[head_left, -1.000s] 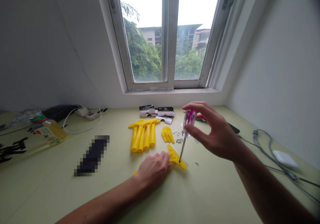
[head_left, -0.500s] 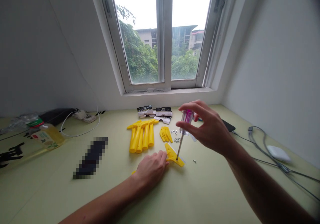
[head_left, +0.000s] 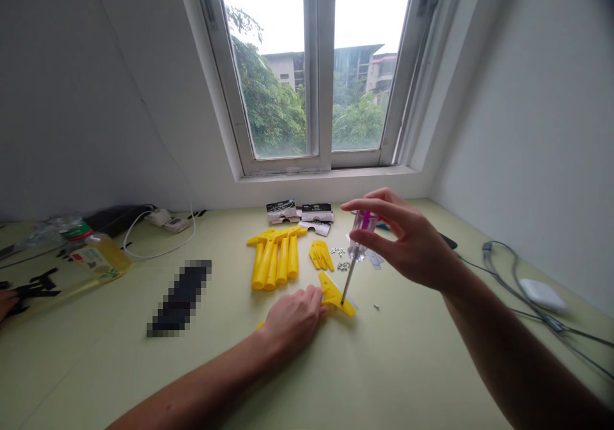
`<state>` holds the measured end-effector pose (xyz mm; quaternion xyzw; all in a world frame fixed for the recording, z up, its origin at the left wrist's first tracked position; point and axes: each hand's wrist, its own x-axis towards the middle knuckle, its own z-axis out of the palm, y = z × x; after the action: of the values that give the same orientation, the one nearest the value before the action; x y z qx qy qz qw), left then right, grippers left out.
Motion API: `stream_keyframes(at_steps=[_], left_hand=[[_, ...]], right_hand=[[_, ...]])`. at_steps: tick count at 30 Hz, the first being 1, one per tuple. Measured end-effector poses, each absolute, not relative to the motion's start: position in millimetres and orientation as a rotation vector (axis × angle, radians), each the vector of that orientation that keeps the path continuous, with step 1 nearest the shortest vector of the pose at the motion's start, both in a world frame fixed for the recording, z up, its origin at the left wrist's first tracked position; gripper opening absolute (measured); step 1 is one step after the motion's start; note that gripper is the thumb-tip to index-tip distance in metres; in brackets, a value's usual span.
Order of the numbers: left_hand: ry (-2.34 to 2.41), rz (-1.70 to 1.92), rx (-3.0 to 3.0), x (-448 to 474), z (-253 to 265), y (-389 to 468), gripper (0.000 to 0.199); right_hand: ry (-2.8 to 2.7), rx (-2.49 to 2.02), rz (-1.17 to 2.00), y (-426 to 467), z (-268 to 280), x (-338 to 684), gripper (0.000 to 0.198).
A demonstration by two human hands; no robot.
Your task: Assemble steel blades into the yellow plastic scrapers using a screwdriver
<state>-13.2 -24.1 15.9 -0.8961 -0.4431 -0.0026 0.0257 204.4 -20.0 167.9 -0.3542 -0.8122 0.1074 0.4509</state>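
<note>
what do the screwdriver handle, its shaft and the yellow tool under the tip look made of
Screwdriver handle: clear, glossy, probably plastic; purple shows through. Shaft: likely smooth metal, a thin grey rod. Yellow tool: smooth, opaque, probably plastic, going by its even colour.

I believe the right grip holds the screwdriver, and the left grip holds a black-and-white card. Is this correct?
The second part is wrong: the head view shows the left grip holding the yellow scraper. The right grip does hold the screwdriver.
</note>
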Motion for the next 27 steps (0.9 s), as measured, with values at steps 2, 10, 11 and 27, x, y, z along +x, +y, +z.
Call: stream_keyframes(at_steps=[2, 10, 11, 27], left_hand=[[-1.385, -0.012, -2.779, -13, 17, -24, 0.030], [-1.420, 0.055, -2.771, -12, 19, -24, 0.030], [-1.412, 0.057, -2.768, -12, 19, -24, 0.030], [-1.393, 0.046, -2.766, -12, 16, -24, 0.029]], right_hand=[[-2.003, -0.766, 0.407, -19, 168, 207, 0.041], [-1.950, -0.957, 0.107, -19, 167, 200, 0.039], [-1.956, -0.951, 0.118, -19, 167, 200, 0.037], [-1.828, -0.754, 0.576, -11, 163, 203, 0.031]])
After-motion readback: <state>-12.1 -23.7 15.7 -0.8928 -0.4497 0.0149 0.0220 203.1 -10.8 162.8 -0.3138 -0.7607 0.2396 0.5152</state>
